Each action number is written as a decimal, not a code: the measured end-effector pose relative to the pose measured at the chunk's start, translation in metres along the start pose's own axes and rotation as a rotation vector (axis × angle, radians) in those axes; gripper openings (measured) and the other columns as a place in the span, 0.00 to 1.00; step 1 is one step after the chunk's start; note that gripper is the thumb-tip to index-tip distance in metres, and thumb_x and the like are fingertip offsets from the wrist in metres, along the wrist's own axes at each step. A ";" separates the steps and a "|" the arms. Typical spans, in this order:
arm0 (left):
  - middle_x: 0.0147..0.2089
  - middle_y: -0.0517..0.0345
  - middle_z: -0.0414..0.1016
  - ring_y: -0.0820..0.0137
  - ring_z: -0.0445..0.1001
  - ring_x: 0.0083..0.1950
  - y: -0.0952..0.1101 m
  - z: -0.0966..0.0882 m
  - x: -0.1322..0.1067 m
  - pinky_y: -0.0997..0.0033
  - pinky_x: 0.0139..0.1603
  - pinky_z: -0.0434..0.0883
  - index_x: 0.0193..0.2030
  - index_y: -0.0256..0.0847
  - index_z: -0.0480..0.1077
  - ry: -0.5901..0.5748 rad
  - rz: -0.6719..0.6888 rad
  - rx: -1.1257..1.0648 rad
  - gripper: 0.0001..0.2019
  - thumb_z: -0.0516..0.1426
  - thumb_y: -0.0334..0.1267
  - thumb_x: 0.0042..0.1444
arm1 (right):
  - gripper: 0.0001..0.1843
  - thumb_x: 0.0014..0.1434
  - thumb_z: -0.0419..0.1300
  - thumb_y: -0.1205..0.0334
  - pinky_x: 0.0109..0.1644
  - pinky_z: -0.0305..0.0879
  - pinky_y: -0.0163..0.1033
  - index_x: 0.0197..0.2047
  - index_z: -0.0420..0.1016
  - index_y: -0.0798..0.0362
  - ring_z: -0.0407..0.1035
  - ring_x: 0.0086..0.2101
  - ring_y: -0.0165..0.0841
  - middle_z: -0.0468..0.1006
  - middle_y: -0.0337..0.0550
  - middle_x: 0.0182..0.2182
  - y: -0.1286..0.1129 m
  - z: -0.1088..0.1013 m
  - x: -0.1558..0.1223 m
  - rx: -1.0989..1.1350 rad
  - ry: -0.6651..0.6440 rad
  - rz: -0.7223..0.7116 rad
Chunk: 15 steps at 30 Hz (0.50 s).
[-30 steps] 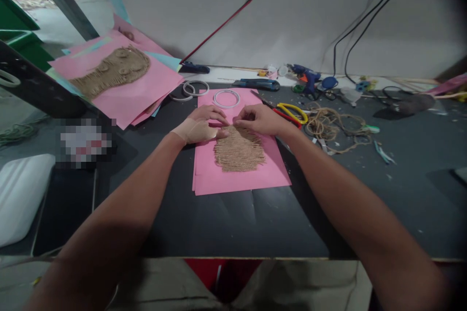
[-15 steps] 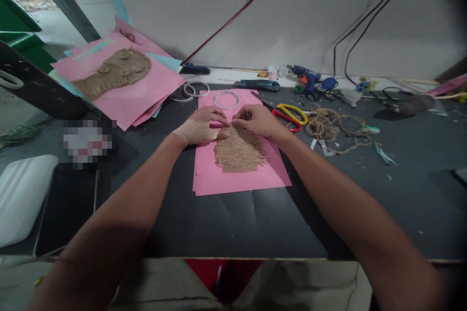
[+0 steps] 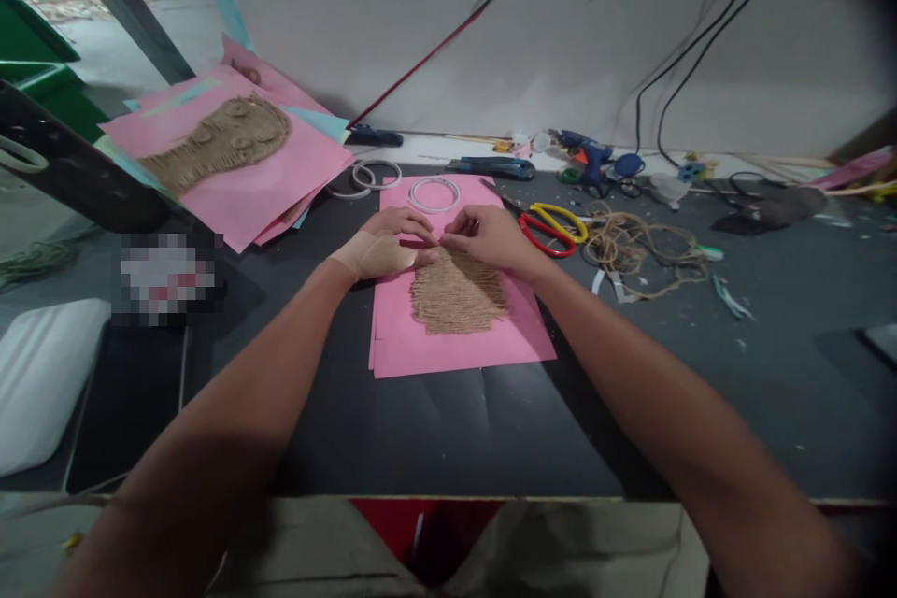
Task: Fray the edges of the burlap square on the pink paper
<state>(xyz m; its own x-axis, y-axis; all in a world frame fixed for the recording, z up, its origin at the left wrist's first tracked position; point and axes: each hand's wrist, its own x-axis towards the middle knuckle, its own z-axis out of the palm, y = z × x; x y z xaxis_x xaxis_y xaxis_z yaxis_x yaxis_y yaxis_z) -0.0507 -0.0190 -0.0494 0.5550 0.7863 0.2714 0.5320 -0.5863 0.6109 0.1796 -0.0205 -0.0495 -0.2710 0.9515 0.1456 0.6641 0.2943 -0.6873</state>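
Observation:
A patch of tan jute twine (image 3: 459, 294), laid in close rows with frayed ends, covers the middle of a pink sheet of paper (image 3: 410, 355). My left hand (image 3: 389, 243), with a pale covering around the wrist and thumb side, rests at the patch's upper left. Its fingers are stretched out and the thumb is apart. At the patch's top edge my right hand (image 3: 483, 234) has thumb and forefinger pinched on the twine there; the fingers mostly hide that bit. A white tape roll (image 3: 434, 194) lies on the paper just beyond both hands.
Red and yellow-handled scissors (image 3: 553, 229) and tangled twine (image 3: 631, 243) lie right of the paper. Behind are a utility knife (image 3: 494, 168) and a blue glue gun (image 3: 592, 154). Pink sheets with a twine shape (image 3: 231, 135) are stacked left, near a dark tablet (image 3: 130, 402).
Both hands stay at the top edge of the twine patch. The right fingertips have shifted very slightly left and down. The whole view has moved a little.

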 end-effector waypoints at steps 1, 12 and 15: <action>0.51 0.49 0.83 0.60 0.79 0.55 0.000 0.000 0.000 0.57 0.63 0.72 0.37 0.44 0.84 0.003 -0.003 -0.013 0.09 0.68 0.46 0.54 | 0.09 0.57 0.71 0.57 0.37 0.65 0.39 0.36 0.81 0.53 0.73 0.33 0.34 0.84 0.43 0.33 0.000 0.000 0.000 -0.004 0.003 0.000; 0.47 0.49 0.85 0.61 0.80 0.49 0.005 -0.008 -0.004 0.58 0.56 0.77 0.37 0.41 0.83 0.129 -0.292 -0.275 0.12 0.69 0.47 0.51 | 0.06 0.58 0.68 0.60 0.37 0.67 0.40 0.36 0.80 0.53 0.70 0.31 0.33 0.82 0.43 0.32 0.006 -0.013 0.000 0.141 -0.068 0.042; 0.46 0.49 0.84 0.62 0.79 0.47 0.005 -0.010 -0.006 0.63 0.46 0.79 0.40 0.40 0.83 0.144 -0.347 -0.375 0.17 0.69 0.51 0.51 | 0.04 0.60 0.66 0.61 0.40 0.70 0.41 0.36 0.79 0.53 0.71 0.33 0.33 0.82 0.45 0.35 -0.012 -0.035 0.002 0.154 -0.063 -0.006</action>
<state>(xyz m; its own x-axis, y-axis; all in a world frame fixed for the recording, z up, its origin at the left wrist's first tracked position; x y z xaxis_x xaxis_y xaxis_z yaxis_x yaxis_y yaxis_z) -0.0575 -0.0246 -0.0402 0.2797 0.9560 0.0889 0.3886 -0.1974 0.9000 0.1954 -0.0192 -0.0159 -0.3213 0.9408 0.1083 0.5492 0.2783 -0.7880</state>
